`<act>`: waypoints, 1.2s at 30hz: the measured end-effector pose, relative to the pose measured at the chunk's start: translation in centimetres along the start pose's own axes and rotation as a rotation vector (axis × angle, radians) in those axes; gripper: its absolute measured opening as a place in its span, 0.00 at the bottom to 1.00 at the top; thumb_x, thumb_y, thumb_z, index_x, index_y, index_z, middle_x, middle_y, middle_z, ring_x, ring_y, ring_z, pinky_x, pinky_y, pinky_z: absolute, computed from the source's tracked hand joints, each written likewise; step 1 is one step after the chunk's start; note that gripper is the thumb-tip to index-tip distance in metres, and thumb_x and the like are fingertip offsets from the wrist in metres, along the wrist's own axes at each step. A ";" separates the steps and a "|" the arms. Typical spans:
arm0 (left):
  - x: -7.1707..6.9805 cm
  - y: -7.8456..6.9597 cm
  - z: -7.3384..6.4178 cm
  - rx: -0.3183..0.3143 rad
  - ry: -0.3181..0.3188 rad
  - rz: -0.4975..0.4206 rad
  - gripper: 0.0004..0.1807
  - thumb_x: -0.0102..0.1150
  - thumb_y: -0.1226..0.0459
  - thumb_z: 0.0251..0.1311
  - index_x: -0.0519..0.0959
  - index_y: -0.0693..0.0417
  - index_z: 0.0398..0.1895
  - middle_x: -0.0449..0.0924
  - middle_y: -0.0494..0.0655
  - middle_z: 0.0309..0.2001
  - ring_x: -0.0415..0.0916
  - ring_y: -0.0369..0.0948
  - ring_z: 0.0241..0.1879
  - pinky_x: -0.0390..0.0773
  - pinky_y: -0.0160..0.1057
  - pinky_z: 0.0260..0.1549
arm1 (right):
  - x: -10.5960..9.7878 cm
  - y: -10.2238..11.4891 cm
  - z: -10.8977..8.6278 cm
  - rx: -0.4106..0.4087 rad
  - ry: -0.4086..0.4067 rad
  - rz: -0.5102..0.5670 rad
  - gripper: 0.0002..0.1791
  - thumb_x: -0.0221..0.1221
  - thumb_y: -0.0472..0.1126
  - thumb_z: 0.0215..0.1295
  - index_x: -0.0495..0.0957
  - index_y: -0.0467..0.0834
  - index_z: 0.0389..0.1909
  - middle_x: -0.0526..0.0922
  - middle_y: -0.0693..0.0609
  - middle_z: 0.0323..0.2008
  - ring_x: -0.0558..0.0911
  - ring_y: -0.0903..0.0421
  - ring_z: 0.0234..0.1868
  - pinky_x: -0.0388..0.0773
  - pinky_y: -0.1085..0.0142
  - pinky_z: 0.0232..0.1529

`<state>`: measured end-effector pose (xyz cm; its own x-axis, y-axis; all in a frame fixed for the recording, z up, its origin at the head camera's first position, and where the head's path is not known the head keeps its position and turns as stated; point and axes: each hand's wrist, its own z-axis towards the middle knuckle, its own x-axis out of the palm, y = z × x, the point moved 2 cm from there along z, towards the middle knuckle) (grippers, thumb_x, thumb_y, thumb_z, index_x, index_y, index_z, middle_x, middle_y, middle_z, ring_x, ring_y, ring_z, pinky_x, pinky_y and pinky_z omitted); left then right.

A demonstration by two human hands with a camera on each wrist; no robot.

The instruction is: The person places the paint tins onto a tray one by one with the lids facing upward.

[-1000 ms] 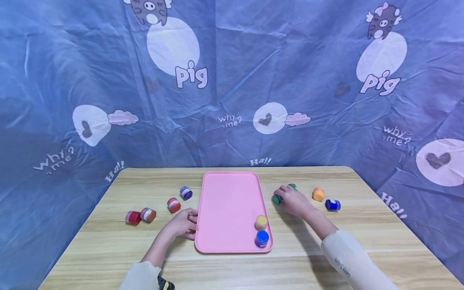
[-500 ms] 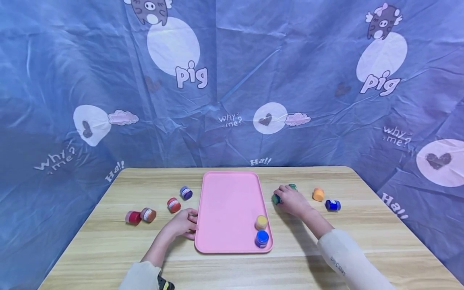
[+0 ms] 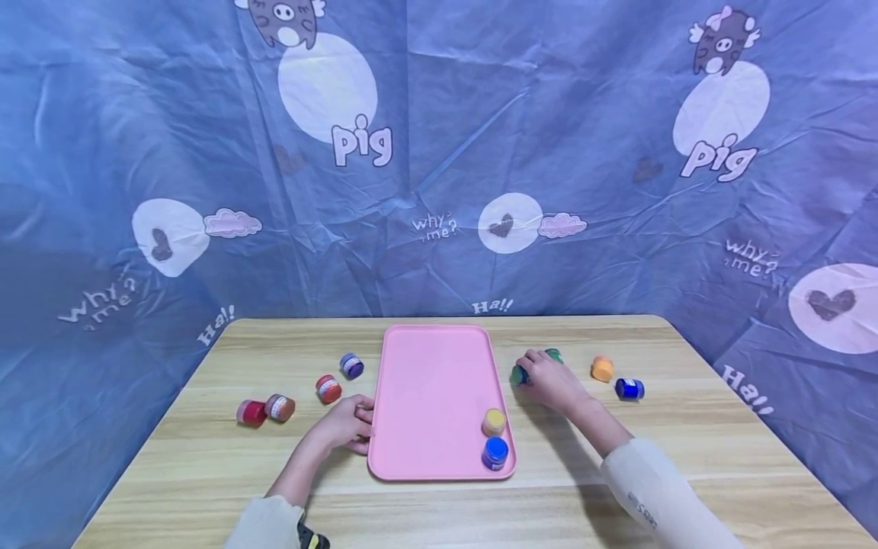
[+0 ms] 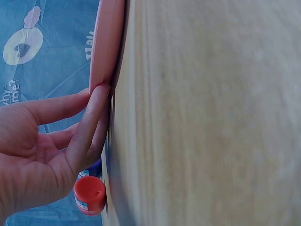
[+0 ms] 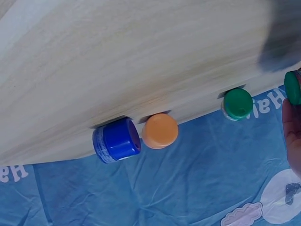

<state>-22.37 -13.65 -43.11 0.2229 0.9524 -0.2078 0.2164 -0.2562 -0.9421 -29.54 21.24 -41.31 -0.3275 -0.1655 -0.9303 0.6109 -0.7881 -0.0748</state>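
Observation:
My right hand (image 3: 552,383) grips a dark green paint jar (image 3: 519,375) just right of the pink tray (image 3: 432,396). In the right wrist view only part of that jar and a few fingers (image 5: 292,129) show at the right edge. My left hand (image 3: 346,423) holds the tray by its left side; the left wrist view has thumb and fingers meeting at the pink rim (image 4: 106,52). Inside the tray's near right corner stand a yellow jar (image 3: 494,422) and a blue jar (image 3: 495,453). Another green jar (image 5: 237,103) sits behind my right hand.
To the right lie an orange jar (image 3: 603,369) and a dark blue jar (image 3: 629,389). On the left are a purple jar (image 3: 352,366), a red-orange jar (image 3: 328,389), a brown jar (image 3: 280,407) and a crimson jar (image 3: 251,412). A blue printed cloth (image 3: 439,267) hangs behind the table.
The green jar in my right hand has shifted slightly left, and the right forearm has drawn in a little. My left hand keeps its place at the tray.

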 end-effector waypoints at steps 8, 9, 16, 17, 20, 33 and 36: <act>0.1 0.0 -0.1 0.019 0.008 0.002 0.24 0.48 0.86 0.44 0.63 0.77 0.49 0.68 0.57 0.31 0.71 0.45 0.25 0.84 0.44 0.23 | -0.7 0.9 0.4 -0.006 -0.021 0.024 0.18 0.69 0.35 0.42 0.78 0.35 0.36 0.75 0.45 0.33 0.75 0.49 0.36 0.79 0.59 0.34; 0.1 0.0 -0.2 0.021 0.012 0.004 0.24 0.48 0.86 0.45 0.63 0.78 0.50 0.68 0.57 0.32 0.71 0.45 0.25 0.84 0.44 0.23 | -0.8 1.1 0.4 -0.009 -0.022 0.027 0.18 0.69 0.34 0.42 0.78 0.35 0.36 0.75 0.46 0.33 0.75 0.49 0.36 0.79 0.59 0.34; 0.1 0.0 -0.2 0.009 0.003 0.000 0.24 0.48 0.86 0.45 0.63 0.77 0.50 0.68 0.57 0.32 0.71 0.45 0.25 0.84 0.44 0.23 | -1.1 2.1 1.0 -0.028 -0.061 0.075 0.18 0.70 0.38 0.43 0.78 0.36 0.36 0.75 0.47 0.31 0.75 0.51 0.34 0.79 0.62 0.31; 0.1 0.0 -0.1 0.008 0.000 -0.001 0.24 0.48 0.86 0.45 0.64 0.77 0.50 0.68 0.57 0.31 0.71 0.45 0.25 0.84 0.44 0.23 | -1.1 2.3 1.0 -0.028 -0.066 0.083 0.18 0.70 0.38 0.43 0.78 0.36 0.36 0.75 0.47 0.31 0.75 0.51 0.34 0.79 0.61 0.31; 0.1 0.0 -0.2 0.009 -0.007 -0.001 0.23 0.48 0.86 0.45 0.64 0.77 0.49 0.68 0.57 0.31 0.71 0.46 0.25 0.84 0.44 0.23 | -1.1 2.6 1.2 -0.010 -0.069 0.147 0.20 0.70 0.38 0.43 0.78 0.34 0.38 0.75 0.47 0.32 0.76 0.51 0.33 0.79 0.60 0.33; 0.1 -0.1 -0.1 -0.004 -0.011 0.019 0.23 0.50 0.86 0.46 0.64 0.76 0.50 0.70 0.56 0.31 0.72 0.45 0.24 0.83 0.43 0.22 | -0.3 3.3 1.5 0.165 0.003 0.669 0.15 0.65 0.32 0.47 0.78 0.34 0.38 0.72 0.49 0.30 0.74 0.52 0.32 0.77 0.67 0.29; 0.1 0.0 0.0 -0.004 -0.011 0.018 0.24 0.50 0.86 0.45 0.64 0.76 0.50 0.70 0.56 0.31 0.72 0.44 0.23 0.83 0.43 0.22 | 0.0 3.4 1.5 0.205 0.014 0.729 0.15 0.65 0.31 0.48 0.77 0.31 0.38 0.74 0.48 0.29 0.75 0.52 0.31 0.79 0.67 0.31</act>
<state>-22.32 -13.56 -43.11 0.2168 0.9492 -0.2279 0.2162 -0.2743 -0.9370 -28.51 17.65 -40.98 0.1182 -0.6804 -0.7232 0.5223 -0.5768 0.6280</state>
